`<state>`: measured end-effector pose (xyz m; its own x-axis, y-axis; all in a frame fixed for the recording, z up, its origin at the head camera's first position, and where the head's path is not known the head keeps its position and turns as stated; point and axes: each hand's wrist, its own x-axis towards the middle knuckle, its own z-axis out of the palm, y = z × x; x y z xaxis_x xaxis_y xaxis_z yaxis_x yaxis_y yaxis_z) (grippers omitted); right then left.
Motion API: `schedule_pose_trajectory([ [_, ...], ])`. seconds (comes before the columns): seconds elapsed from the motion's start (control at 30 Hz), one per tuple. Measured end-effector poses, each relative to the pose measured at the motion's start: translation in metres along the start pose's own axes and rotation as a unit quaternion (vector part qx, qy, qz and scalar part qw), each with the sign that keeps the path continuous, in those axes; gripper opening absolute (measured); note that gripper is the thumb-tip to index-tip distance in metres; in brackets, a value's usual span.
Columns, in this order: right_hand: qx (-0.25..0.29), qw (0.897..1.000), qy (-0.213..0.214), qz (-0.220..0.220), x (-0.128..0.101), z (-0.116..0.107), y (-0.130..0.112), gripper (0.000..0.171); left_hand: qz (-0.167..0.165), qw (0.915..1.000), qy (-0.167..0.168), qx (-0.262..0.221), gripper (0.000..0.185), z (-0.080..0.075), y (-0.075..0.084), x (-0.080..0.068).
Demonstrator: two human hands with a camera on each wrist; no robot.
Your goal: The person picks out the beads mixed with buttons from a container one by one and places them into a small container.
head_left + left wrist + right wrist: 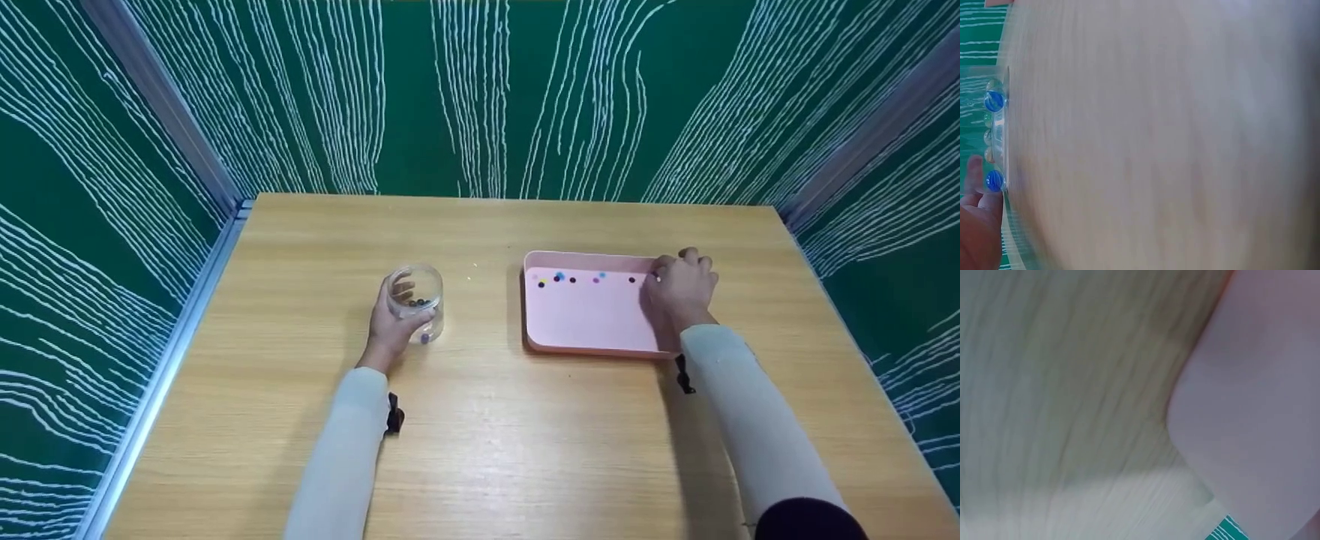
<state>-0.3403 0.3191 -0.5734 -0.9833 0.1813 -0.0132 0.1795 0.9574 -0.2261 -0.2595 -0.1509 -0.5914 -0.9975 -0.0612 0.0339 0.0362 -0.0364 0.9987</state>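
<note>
Beads (pixel 570 279) lie strung along the far edge of a pink tray (pixel 585 319), right of centre in the head view, with a few more already inside a clear jar (pixel 417 300) left of centre on the wooden table (pixel 480 450). The left hand (pixel 390 322) has its fingers curled round the jar, holding it upright; the left wrist view shows blue beads (pixel 994 101) pressed against the jar's clear bottom. The right hand (pixel 681 289) sits at the tray's upper right corner with fingers bent down over the rim, close to the nearest bead; whether it has pinched one I cannot tell, as the knuckles hide the fingertips and the right wrist view is a blur of tray and table.

By my reading, this is the picking step of moving beads from tray to jar. The next move would call for a fine pinch on one small bead, then a carry leftward across the bare gap to the jar's mouth.

Green walls with white lines close in the table on three sides. Nothing lies between tray and jar; the tray's raised rim is the only obstacle.
</note>
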Motion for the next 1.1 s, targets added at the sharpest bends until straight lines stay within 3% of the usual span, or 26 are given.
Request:
schedule_pose_trajectory([
  [0.2, -0.041, 0.999, 0.006, -0.009, 0.003, 0.002, 0.004, 0.031, -0.005, 0.9998, 0.008, 0.019, 0.08, 0.001, -0.002, 0.001],
  [0.4, -0.033, 0.999, 0.006, 0.001, 0.002, 0.003, 0.006, 0.03, 0.003, 0.9992, 0.019, 0.036, 0.079, 0.001, -0.003, 0.001],
  [0.7, -0.029, 0.999, 0.013, -0.006, -0.001, 0.003, 0.005, 0.03, 0.005, 0.9996, -0.01, 0.025, 0.077, -0.002, -0.005, 0.001],
  [1.1, -0.04, 0.999, 0.004, -0.007, 0.003, 0.005, 0.004, 0.028, -0.006, 0.9997, -0.024, 0.007, 0.079, -0.001, 0.021, -0.009],
])
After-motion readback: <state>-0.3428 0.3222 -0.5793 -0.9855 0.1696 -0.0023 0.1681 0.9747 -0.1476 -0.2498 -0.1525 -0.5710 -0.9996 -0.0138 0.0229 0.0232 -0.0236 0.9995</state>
